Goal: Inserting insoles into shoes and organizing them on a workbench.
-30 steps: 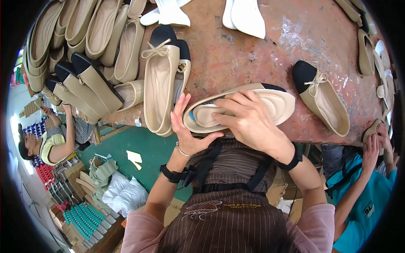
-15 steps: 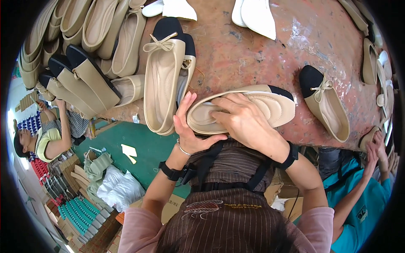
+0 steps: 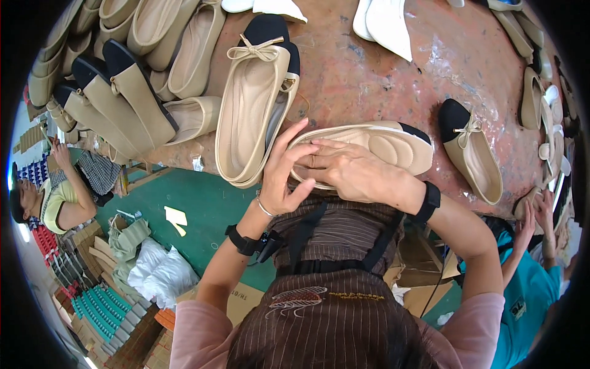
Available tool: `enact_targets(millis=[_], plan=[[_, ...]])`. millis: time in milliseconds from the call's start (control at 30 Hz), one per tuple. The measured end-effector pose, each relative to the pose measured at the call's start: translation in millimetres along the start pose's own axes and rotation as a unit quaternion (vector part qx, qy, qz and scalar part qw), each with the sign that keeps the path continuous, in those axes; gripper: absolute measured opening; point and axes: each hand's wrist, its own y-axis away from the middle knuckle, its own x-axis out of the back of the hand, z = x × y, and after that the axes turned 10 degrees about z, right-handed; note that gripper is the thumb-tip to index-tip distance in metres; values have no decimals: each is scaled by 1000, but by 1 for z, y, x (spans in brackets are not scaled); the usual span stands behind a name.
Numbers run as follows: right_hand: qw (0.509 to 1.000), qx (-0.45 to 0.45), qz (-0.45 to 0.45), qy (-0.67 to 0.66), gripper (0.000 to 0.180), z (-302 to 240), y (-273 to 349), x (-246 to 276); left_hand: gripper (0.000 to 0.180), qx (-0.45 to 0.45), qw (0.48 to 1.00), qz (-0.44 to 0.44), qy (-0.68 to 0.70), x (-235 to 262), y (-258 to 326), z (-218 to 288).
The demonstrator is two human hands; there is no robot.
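Observation:
A beige ballet flat with a black toe (image 3: 414, 131) lies sideways at the table's near edge, its heel toward the left. On top of it is a padded beige insole (image 3: 399, 149), its front part lying over the toe end. My left hand (image 3: 286, 175) cups the heel, thumb on the near side and fingers on the far side. My right hand (image 3: 353, 169) is bent over the heel half, its fingers closed together and pressing on the insole; the fingertips are partly hidden. Left of my hands lies a bow-trimmed beige flat (image 3: 243, 117), with another flat behind it.
Stacked beige flats (image 3: 123, 92) fill the table's left. One bow-trimmed flat (image 3: 473, 154) lies to the right. White insole-shaped pieces (image 3: 387, 27) lie at the far side. A co-worker in teal (image 3: 528, 289) handles a shoe at right; another person (image 3: 52, 190) is at left.
My right hand has shifted toward the heel, its fingers now closer to my left hand. My left fingers have bent inward around the heel. The insole lies lower toward the shoe.

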Motion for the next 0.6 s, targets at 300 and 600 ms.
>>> enact_targets(millis=[300,600], plan=[[957,-129,114,236,33,-32,27,-6,21,52,995,72,-40,-11,8,6],[792,-249,387,401,40,-23,25,32,81,45,975,-44,-215,-40,26,68]])
